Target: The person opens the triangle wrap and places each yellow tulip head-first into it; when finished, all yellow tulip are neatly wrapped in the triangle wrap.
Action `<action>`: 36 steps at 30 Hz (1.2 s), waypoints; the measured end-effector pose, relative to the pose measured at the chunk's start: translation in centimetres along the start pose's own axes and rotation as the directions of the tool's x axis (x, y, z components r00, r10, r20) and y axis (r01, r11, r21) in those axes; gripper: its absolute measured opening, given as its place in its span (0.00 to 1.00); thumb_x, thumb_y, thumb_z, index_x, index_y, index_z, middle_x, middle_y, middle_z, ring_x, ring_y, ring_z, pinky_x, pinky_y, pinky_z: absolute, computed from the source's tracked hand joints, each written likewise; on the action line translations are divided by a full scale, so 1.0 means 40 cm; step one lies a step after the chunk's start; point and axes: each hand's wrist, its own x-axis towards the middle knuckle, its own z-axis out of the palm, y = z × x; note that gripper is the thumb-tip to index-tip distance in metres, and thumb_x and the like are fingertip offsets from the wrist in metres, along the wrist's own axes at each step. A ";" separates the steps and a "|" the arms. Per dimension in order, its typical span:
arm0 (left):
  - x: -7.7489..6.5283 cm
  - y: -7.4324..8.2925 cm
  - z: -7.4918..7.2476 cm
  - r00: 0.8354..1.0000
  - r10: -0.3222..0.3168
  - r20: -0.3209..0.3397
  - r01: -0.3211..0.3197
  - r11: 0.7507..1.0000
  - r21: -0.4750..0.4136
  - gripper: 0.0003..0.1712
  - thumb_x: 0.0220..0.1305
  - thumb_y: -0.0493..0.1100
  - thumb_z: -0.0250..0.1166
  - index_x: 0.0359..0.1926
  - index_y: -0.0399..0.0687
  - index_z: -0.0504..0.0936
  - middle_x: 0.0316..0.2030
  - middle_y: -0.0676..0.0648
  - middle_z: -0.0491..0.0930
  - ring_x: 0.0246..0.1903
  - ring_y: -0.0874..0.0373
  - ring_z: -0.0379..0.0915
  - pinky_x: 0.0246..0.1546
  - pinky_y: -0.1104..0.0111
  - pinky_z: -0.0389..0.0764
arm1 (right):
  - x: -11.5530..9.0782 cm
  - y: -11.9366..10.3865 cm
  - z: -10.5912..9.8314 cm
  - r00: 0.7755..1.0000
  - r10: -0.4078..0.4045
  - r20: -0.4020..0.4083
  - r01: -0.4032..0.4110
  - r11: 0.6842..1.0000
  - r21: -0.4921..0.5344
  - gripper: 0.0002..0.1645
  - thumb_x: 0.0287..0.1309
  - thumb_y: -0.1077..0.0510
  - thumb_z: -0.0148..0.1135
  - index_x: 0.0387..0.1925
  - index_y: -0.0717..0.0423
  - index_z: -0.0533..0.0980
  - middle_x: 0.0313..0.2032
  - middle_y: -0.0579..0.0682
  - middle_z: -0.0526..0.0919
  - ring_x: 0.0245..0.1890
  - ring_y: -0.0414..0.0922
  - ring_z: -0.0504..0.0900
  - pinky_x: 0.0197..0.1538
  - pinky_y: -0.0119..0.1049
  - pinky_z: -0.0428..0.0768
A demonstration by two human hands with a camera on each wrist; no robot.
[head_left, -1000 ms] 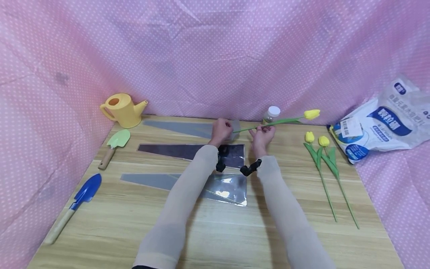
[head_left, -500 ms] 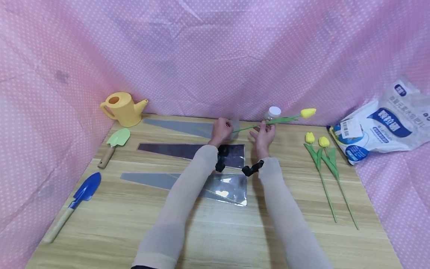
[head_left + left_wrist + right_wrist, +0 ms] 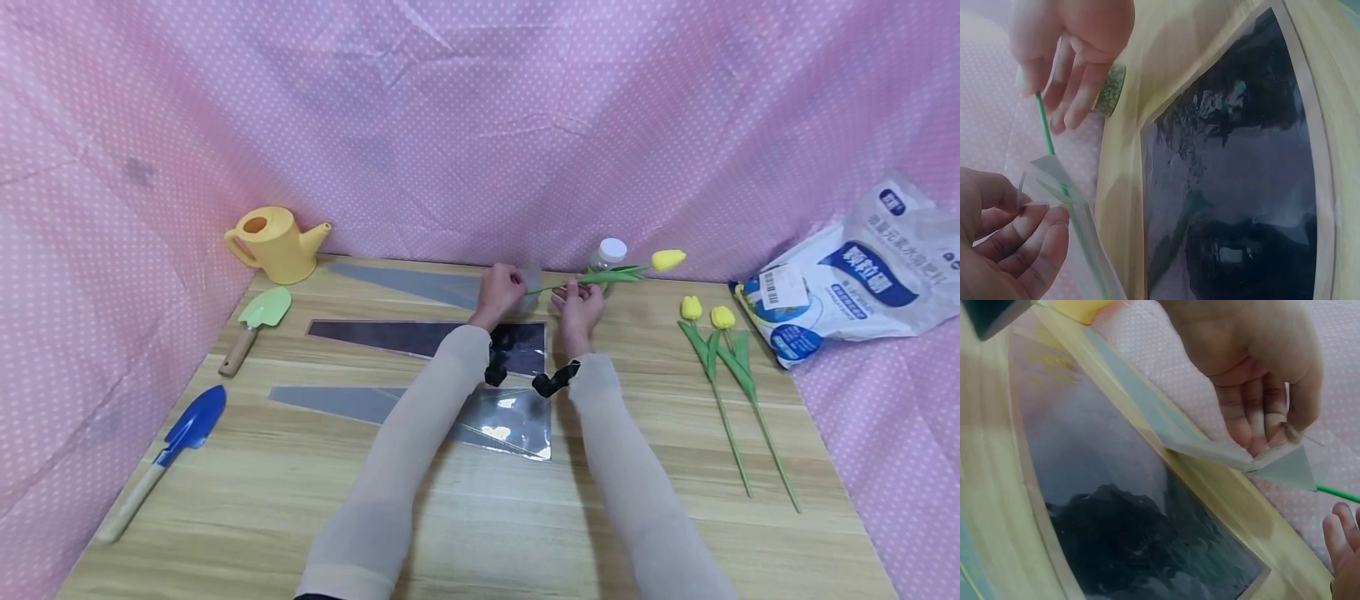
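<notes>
The left hand [image 3: 499, 295] pinches the edge of a clear bag [image 3: 408, 282] between its fingers. The right hand [image 3: 582, 313] pinches the green stem of a yellow flower [image 3: 615, 276]. The stem's end is inside the bag, and a jar [image 3: 612, 249] stands just behind the flower. A dark bag [image 3: 375, 335] and two more flowers [image 3: 712, 360] lie on the table [image 3: 510, 525].

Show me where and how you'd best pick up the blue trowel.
Probably by the middle of the blue trowel's long pale handle, coming from above on the person's side: the handle slants toward the person, while the broad blade points away.
</notes>
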 end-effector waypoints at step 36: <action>-0.002 0.009 -0.017 0.999 -0.022 -0.034 0.022 1.000 -0.021 0.06 0.62 0.36 0.64 0.33 0.40 0.88 0.34 0.43 0.88 0.34 0.52 0.82 0.38 0.64 0.83 | 0.017 -0.047 -0.020 0.999 0.029 -0.046 -0.026 0.998 0.065 0.05 0.70 0.55 0.58 0.36 0.50 0.72 0.39 0.54 0.78 0.22 0.38 0.81 0.24 0.26 0.83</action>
